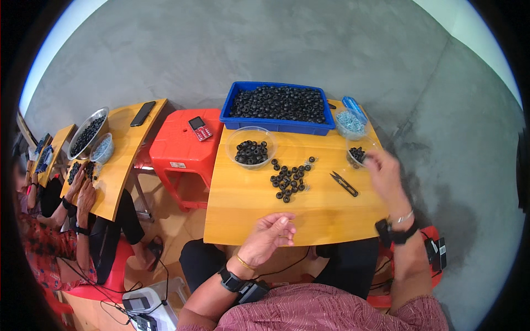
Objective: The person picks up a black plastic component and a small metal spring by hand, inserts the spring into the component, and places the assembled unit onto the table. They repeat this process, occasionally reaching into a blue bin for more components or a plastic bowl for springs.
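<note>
My left hand (pixel 270 234) is held over the near edge of the wooden table (pixel 232 215), thumb and fingers drawn together. Anything between them is too small to make out. At the right side, my right hand (pixel 385 176) reaches the rim of a small clear cup (pixel 350 157) holding black ring-shaped pieces (pixel 357 154). Its fingers look closed, and their tips partly cover the cup. Loose black rings (pixel 288 180) lie in a cluster mid-table, with a few tiny clear bits beside them. Between that cluster and my right hand lies a pair of thread snips (pixel 345 184).
At the back sits a blue tray (pixel 276 128) full of black rings. A clear bowl (pixel 227 149) holds more. Behind the cup is a tub of pale blue bits (pixel 350 122). A red stool (pixel 182 143) bears a phone (pixel 200 128). Leftward, another person's hands (pixel 83 190) work at another table.
</note>
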A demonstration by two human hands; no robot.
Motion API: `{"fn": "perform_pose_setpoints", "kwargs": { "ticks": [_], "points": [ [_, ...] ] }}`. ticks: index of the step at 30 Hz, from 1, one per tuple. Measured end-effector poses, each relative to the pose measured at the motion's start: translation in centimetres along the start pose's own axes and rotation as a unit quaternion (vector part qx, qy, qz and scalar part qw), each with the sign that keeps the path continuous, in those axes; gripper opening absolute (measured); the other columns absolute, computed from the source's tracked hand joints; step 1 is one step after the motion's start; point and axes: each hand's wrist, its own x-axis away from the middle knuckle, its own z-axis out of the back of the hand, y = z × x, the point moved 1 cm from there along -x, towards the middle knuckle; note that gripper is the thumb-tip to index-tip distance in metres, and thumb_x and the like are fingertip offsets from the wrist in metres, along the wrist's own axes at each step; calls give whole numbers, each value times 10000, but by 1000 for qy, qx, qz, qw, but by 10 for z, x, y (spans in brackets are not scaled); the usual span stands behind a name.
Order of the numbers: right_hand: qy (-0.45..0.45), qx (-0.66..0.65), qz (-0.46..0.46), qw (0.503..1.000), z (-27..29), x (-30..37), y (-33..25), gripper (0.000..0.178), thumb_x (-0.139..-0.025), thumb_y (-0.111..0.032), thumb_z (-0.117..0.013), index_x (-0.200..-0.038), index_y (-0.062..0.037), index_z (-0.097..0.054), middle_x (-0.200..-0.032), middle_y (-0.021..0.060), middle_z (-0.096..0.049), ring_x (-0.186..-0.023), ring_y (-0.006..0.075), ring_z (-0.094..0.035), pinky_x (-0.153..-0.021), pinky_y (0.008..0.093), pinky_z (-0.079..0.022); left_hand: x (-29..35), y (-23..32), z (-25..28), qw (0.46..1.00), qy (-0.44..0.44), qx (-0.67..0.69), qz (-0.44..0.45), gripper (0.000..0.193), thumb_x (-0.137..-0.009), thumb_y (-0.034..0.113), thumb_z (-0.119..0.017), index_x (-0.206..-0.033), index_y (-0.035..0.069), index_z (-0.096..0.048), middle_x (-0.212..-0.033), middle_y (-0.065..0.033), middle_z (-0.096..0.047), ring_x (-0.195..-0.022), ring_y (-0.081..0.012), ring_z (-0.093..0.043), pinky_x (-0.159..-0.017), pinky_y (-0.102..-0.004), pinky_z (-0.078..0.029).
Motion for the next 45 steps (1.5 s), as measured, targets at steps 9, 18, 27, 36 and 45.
{"fn": "perform_pose_setpoints", "kwargs": {
  "ticks": [9,18,27,36,45],
  "points": [
    [-56,76,58,994,-56,-36,12,108,-749,-109,-521,-794,-13,-540,-767,165,-572,-742,351,-548,-661,403,-434,-5,-1,25,998,60,-10,-26,200,-877,102,-453,-1032,-10,-510,-820,-68,-557,-728,-133,-544,-669,-279,-490],
    [-286,114,116,944,-111,-8,-22,124,-721,-125,-593,-755,-32,-519,-782,135,-547,-793,312,-539,-680,398,-435,-3,-3,34,997,58,38,-33,208,-876,111,-454,-1043,-3,-503,-861,-82,-557,-756,-149,-547,-713,-309,-484],
    [-270,127,209,931,-123,2,-18,176,-675,-106,-634,-781,-30,-516,-792,114,-519,-812,286,-506,-704,371,-419,-5,-2,33,998,19,46,-24,219,-873,117,-465,-1042,-18,-500,-850,-79,-556,-749,-144,-545,-709,-297,-485],
    [-264,-5,240,934,-101,55,-77,145,-697,-114,-583,-781,-29,-502,-758,125,-508,-737,300,-506,-645,385,-422,-2,-6,22,994,67,-86,-7,224,-851,177,-524,-970,-12,-549,-780,-53,-566,-674,-108,-534,-624,-234,-473],
    [-278,-127,223,925,-98,57,-72,103,-745,-111,-543,-783,-25,-500,-749,132,-516,-740,302,-521,-652,369,-432,5,-4,22,991,76,-107,9,126,-834,120,-543,-869,3,-572,-704,-26,-562,-591,-93,-525,-560,-220,-467]
  ]
}}
